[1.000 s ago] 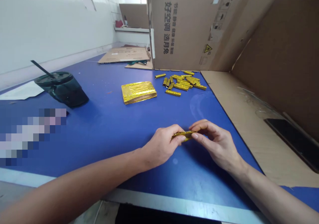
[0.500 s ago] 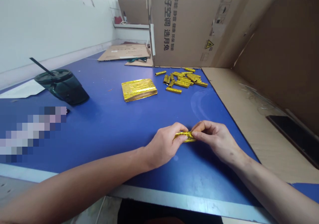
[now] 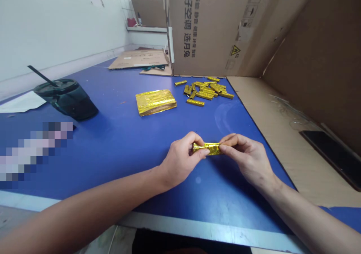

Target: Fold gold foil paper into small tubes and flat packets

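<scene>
Your left hand (image 3: 180,160) and right hand (image 3: 248,158) are both clamped on one shiny gold foil strip (image 3: 213,149), folded narrow, each pinching an end between thumb and fingers. You hold it nearer to you than the flat rectangular stack of gold foil paper (image 3: 156,102), and to that stack's right. Its long axis runs crosswise before you, nearly level, one end pointing left, the other right. Short gold foil folded pieces (image 3: 207,92) lie right of the stack, pointing various ways.
</scene>
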Available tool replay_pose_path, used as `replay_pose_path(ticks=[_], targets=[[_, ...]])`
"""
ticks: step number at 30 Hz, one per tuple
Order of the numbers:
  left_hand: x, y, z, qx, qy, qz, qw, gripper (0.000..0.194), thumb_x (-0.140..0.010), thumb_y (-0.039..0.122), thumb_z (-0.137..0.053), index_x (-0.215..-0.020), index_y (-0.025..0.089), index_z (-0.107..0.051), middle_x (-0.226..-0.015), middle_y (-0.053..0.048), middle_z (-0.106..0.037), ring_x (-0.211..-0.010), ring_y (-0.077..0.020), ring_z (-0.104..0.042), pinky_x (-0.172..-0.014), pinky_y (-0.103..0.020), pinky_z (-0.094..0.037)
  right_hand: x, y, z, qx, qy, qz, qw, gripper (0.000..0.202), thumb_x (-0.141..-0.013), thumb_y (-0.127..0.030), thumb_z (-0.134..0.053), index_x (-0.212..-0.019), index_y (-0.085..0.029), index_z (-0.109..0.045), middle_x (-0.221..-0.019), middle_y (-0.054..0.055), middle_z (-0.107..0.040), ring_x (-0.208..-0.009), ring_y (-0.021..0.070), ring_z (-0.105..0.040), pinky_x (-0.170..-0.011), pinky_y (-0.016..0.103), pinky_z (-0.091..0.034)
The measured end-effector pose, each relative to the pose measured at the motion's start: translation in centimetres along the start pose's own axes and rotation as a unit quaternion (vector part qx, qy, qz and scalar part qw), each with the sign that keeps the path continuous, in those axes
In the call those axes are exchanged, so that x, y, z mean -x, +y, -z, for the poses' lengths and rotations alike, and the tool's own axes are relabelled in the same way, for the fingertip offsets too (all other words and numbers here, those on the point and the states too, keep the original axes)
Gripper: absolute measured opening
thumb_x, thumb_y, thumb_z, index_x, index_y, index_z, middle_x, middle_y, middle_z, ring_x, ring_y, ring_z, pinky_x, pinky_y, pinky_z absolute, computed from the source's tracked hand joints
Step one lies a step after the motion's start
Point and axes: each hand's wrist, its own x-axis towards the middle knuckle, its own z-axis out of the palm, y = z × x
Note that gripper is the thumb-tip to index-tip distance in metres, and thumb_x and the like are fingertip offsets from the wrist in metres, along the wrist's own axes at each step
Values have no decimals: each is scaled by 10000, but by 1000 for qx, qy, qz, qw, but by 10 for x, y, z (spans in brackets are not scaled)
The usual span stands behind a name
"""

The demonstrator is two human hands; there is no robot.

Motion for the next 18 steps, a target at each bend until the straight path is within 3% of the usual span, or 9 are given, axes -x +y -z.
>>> replay_pose_path(ticks=[10,18], targets=[[-1,0,-1,142,16,30,989,223,-724,225,-597,-875,172,-442,-738,2,-578,-635,-99,-572,-606,-241,-479,1,-1,0,0,10,11,1000,86,-667,-200,-647,-596,-183,-601,-673,16,-599,-613,121,-539,-590,269,-440],[-3,3,1,110,21,36,993,132,-732,257,-588,-772,156,-513,-695,13,-566,-622,-92,-550,-585,-217,-449,1,0,1,-4,3,22,1000,75,-675,-192,-645,-613,-186,-604,-680,6,-599,-626,118,-540,-602,265,-439]])
